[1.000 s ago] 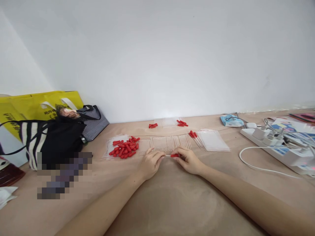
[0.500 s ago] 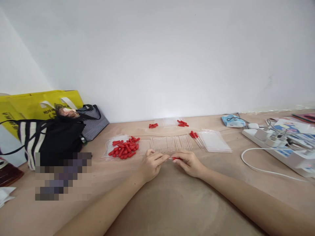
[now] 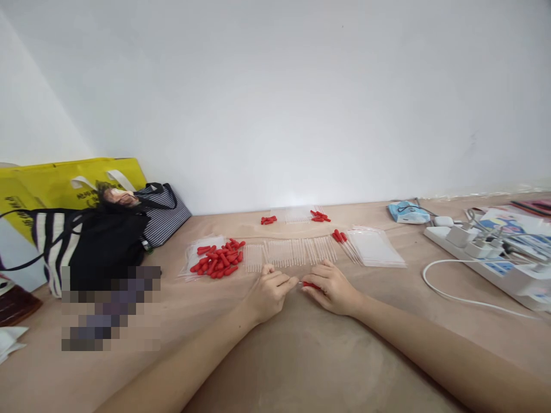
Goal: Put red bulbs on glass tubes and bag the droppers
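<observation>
**Red bulb and tube between the hands: less tube exposed**

Change: the stretch of clear tube [image 3: 300, 282] showing between the hands has shortened to a sliver, lower centre of frame. Judged from this, the tube either sits deeper in the red bulb [image 3: 310, 284] or is more covered by fingers; cannot tell which.

Right hand [image 3: 333, 289]: fingers curled over the bulb, grasping it just right of centre. Left hand [image 3: 267, 292]: forefinger extended, its tip at the exposed tube end; whether it pinches the tube or only presses, cannot tell.

Against the earliest frame: both hands sit slightly lower in the picture, and the right fingers lie flatter over the bulb. No clear change elsewhere: heap of red bulbs [image 3: 219, 259] left of centre, row of clear tubes [image 3: 279, 252] mid-frame above the hands, bulb-tipped tubes [image 3: 345, 244] to the right of that row, beside a stack of clear bags [image 3: 376, 248]. The joining of bulb and tube looks in progress; seating depth is hidden by the fingers.
</observation>
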Demonstrator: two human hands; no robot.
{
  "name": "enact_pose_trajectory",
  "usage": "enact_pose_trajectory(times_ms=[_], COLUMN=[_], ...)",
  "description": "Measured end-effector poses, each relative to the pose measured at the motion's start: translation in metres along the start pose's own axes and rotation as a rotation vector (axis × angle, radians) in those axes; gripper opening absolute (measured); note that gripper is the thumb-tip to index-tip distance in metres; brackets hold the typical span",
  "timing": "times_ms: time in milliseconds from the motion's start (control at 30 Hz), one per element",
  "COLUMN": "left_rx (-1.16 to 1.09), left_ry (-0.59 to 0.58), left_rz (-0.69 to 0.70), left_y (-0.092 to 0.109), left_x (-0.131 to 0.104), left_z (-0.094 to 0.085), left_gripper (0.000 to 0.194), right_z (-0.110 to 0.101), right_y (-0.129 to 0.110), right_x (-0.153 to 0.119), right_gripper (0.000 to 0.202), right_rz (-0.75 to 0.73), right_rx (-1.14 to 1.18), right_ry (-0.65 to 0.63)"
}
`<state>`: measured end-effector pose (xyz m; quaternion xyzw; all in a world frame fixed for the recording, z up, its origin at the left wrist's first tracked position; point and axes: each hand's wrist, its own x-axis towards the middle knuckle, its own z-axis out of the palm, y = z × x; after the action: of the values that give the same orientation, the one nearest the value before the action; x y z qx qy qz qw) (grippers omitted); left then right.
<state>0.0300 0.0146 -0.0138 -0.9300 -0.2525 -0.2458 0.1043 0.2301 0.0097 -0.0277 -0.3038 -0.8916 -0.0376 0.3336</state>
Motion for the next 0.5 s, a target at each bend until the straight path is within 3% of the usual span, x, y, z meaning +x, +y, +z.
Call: enact_pose_trajectory(times_ms=[367, 500], left_rx=[-0.093, -0.108], left_ry=[0.022, 0.057], left_rz=[-0.035, -0.045], left_y=[0.0008, 0.0005], left_x=[0.0010, 0.0012], left_z=[0.0029, 0.0023], left_gripper=[0.029, 0.028], right_z=[0.0008, 0.0009], right_y=[-0.0002, 0.0008], right_x=[0.0050, 0.0049], right_gripper=[0.018, 0.015], right_rz=[-0.008, 0.032], right_rx=[0.060, 0.094], right_ry=[-0.079, -0.044])
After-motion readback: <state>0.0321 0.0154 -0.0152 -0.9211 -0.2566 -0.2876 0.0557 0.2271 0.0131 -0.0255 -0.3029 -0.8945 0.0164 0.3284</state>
